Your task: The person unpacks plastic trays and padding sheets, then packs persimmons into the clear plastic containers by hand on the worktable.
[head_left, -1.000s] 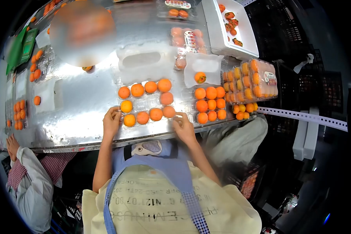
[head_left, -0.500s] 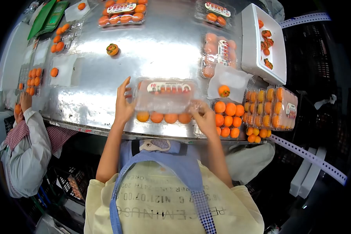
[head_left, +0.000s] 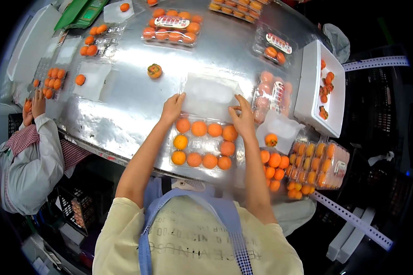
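Note:
A clear plastic box in front of me holds several orange persimmons around its edge, with a gap in the middle. Its clear lid is folded back, away from me, and a white sheet lies over it. My left hand grips the lid's left edge between thumb and fingers. On the opposite edge, my right hand pinches the lid with thumb and forefinger. A single persimmon with its leafy cap sits on the metal table beyond my left hand.
Labelled closed boxes stand at the back and right. A white foam crate with persimmons is at right, near stacked fruit packs. At left, a co-worker's hand is by another fruit tray, below a green scale.
The labelled lid has swung back away from me, uncovering the persimmons. Both hands have moved farther from my body with it. The view has shifted, too.

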Tool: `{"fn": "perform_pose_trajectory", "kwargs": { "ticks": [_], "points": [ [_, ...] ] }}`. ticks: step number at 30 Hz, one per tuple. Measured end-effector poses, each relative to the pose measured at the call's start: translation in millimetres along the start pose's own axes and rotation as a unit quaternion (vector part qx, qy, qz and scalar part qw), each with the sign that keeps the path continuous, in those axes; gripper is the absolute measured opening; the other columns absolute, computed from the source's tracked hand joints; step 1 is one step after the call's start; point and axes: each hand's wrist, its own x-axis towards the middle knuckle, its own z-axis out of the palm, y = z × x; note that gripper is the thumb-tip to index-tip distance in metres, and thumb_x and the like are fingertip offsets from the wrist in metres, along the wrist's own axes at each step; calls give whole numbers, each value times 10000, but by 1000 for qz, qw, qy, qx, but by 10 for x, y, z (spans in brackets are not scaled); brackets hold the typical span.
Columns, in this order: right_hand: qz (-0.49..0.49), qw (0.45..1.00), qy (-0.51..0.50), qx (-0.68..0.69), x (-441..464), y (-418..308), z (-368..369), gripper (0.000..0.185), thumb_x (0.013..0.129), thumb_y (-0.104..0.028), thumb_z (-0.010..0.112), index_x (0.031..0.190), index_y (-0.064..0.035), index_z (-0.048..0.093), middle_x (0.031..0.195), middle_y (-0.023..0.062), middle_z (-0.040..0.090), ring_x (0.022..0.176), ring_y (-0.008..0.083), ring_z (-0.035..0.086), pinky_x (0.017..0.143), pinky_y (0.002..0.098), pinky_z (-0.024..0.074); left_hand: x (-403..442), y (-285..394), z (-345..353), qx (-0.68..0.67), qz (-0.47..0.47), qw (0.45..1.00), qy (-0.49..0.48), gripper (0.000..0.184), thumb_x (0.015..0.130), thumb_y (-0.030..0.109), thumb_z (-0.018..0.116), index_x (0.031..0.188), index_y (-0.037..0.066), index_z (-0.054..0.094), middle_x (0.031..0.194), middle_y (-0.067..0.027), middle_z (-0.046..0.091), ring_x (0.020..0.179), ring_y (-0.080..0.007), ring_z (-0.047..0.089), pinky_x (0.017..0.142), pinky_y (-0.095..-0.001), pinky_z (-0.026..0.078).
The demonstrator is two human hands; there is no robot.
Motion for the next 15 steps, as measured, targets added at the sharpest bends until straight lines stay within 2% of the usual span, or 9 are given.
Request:
{"fn": "perform_pose_trajectory", "kwargs": {
  "ticks": [2, 3, 6, 7, 9, 11, 12, 13, 15],
  "points": [
    [-29, 997, -14, -76, 15, 30, 39, 442, 798, -118, 579, 1230, -88, 492, 1298, 160, 442, 894, 259, 603, 794, 343, 483, 152, -328, -16, 110, 90, 989, 33, 441, 914, 370, 435, 816, -42, 557, 734, -198, 581, 702, -318, 570, 667, -382, 439],
    [17, 996, -63, -58, 5, -200, -20, 404, 777, -120, 604, 1176, -127, 542, 1289, 164, 445, 957, 282, 582, 826, 363, 472, 90, -282, -50, 97, 84, 992, 17, 456, 916, 379, 414, 807, -46, 540, 781, -253, 565, 747, -382, 544, 710, -415, 416],
    [-55, 989, -99, -95, 10, -260, 75, 360, 763, -119, 619, 1121, -131, 580, 1268, 148, 461, 995, 281, 563, 841, 367, 470, 34, -246, -130, 114, 49, 992, -8, 447, 917, 371, 414, 820, -45, 546, 798, -251, 572, 760, -375, 551, 715, -412, 419],
    [-36, 989, -121, -78, 37, -342, 103, 333, 747, -112, 629, 1078, -138, 605, 1246, 119, 479, 1047, 290, 526, 857, 379, 465, 43, -279, -158, 133, 50, 990, -7, 428, 917, 362, 422, 874, -43, 555, 815, -234, 582, 766, -339, 554, 724, -390, 424],
    [-108, 982, -108, -113, 96, -272, 285, 331, 742, -102, 625, 1070, -143, 608, 1225, 105, 489, 1059, 290, 511, 854, 379, 467, 134, -319, -144, 169, 65, 983, -18, 410, 918, 343, 437, 980, -38, 573, 850, -199, 601, 777, -267, 562, 741, -346, 432],
    [-139, 975, -84, -153, 179, -169, 347, 323, 736, -90, 619, 1054, -146, 613, 1204, 95, 494, 1075, 291, 491, 854, 377, 466, 130, -249, -137, 125, 95, 987, -20, 387, 915, 330, 442, 919, -36, 567, 820, -187, 599, 791, -277, 573, 741, -363, 435],
    [-140, 974, -75, -164, 220, -155, 364, 315, 732, -84, 614, 1041, -147, 616, 1193, 93, 495, 1084, 291, 479, 856, 376, 463, 120, -124, -171, 164, 45, 984, -46, 387, 912, 334, 446, 903, -33, 570, 796, -183, 600, 791, -263, 587, 738, -372, 443],
    [-134, 974, -74, -167, 254, -166, 333, 311, 732, -83, 611, 1036, -146, 617, 1191, 93, 492, 1079, 290, 481, 857, 374, 462, 36, 8, -168, 46, -50, 994, -81, 361, 918, 325, 449, 911, -17, 566, 722, -171, 586, 735, -279, 585, 705, -386, 455],
    [-130, 975, -80, -164, 309, -190, 295, 302, 732, -80, 605, 1026, -144, 618, 1186, 94, 488, 1067, 289, 485, 861, 368, 459, -157, 289, -139, 211, -11, 977, 5, 284, 894, 275, 494, 935, 3, 565, 764, -158, 586, 774, -295, 571, 724, -390, 450]
  ]
}}
